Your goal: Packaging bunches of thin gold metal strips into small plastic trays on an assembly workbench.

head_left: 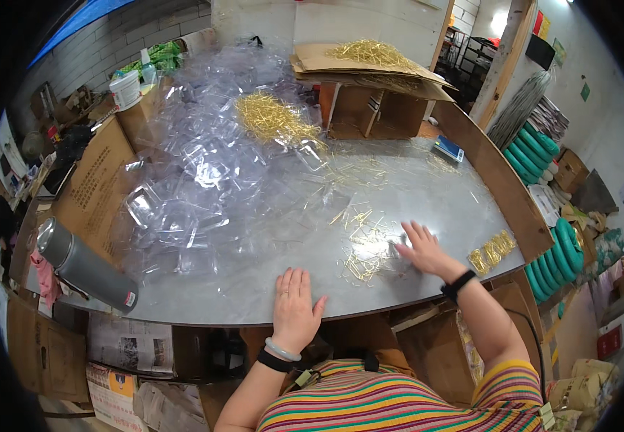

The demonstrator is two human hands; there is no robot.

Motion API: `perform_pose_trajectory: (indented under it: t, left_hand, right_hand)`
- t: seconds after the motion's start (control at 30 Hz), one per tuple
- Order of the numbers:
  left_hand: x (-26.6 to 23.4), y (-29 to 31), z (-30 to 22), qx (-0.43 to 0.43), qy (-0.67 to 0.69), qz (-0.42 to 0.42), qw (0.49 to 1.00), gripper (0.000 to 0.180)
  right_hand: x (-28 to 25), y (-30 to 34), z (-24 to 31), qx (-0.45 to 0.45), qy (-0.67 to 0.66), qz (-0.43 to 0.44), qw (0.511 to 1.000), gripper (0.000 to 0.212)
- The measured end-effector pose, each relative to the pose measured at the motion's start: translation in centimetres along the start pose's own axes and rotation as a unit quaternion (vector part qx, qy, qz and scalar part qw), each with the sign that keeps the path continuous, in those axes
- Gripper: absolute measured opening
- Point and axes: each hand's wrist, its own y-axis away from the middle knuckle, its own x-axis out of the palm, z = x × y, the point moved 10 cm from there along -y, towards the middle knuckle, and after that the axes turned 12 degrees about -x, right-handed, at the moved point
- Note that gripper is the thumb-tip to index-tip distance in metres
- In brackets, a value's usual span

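Wire scatter: a loose scatter of thin gold-coloured wire pieces [364,265] lies on the smooth grey tabletop [427,189]; places below are told from this scatter.
Right hand: the bare right hand [423,250] is just to the right of the scatter, palm downward, fingers spread, thumb toward the pieces. I see nothing gripped in it; whether the thumb touches a piece, I cannot tell.
Left hand: the bare left hand [296,306] rests to the left of the scatter and closer to the person, flat at the table edge, fingers straight, holding nothing visible.
Between hands: they are well apart; the right one is nearer to the scatter.
Direction and axis: the scatter lies leftward from the right hand, forward and rightward from the left. Its pieces point many ways, so I find no single long axis.
Gold bundles: a short row of compact gold-coloured bundles [491,252] lies right of the scatter, past the right hand.
Clear shells: a wide heap of transparent plastic shells [197,173] lies left of the scatter and farther away.
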Motion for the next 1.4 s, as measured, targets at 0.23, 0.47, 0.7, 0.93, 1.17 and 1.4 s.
perform_pose_trajectory:
  t: [0.23, 0.47, 0.7, 0.93, 1.17, 1.4]
  left_hand:
    - [3.9, 0.3, -5.0, 0.082, -0.068, 0.088, 0.990, 0.061]
    - [2.3, 0.8, -3.8, 0.074, 0.099, 0.162, 0.979, 0.049]
    - [2.0, -0.2, -4.0, 0.076, 0.072, 0.150, 0.983, 0.050]
    - [3.7, -1.1, -4.0, 0.043, 0.056, 0.152, 0.986, 0.061]
    - [3.7, -1.2, -4.1, 0.047, 0.064, 0.171, 0.982, 0.084]
    - [3.8, -1.9, -4.4, 0.033, 0.027, 0.155, 0.987, 0.096]
  right_hand:
    - [5.2, 3.9, 9.5, -0.198, 0.143, -0.127, 0.961, 0.072]
    - [4.5, 3.7, 10.3, -0.199, 0.088, -0.228, 0.949, 0.050]
    - [4.3, 5.6, 12.5, -0.329, -0.058, -0.192, 0.923, 0.049]
    - [3.7, 6.3, 13.1, -0.266, 0.010, -0.231, 0.936, 0.054]
    - [4.1, 5.3, 12.4, -0.376, -0.101, -0.172, 0.905, 0.050]
    - [1.1, 7.1, 10.8, -0.296, -0.022, -0.228, 0.927, 0.042]
